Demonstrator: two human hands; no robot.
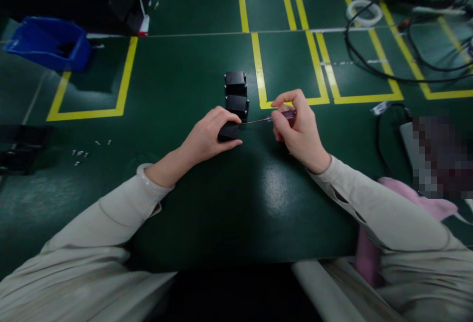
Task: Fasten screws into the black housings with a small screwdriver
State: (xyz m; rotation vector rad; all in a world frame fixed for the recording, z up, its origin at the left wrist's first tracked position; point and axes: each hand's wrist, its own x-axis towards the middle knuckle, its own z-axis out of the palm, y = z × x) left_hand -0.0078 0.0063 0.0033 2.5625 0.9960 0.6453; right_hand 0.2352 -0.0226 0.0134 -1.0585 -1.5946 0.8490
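Your left hand (209, 132) pinches the black block (228, 132) on the tabletop (207, 203) while your right hand (302, 133) grips the screwdriver (269, 118) pointed at the block's right side, apparently mid-screwing, so turning calls for steady bracing and straight aim.

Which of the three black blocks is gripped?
The block nearest the wearer, in the left hand, with the screwdriver tip at its right edge. The middle block and far block are ungripped.
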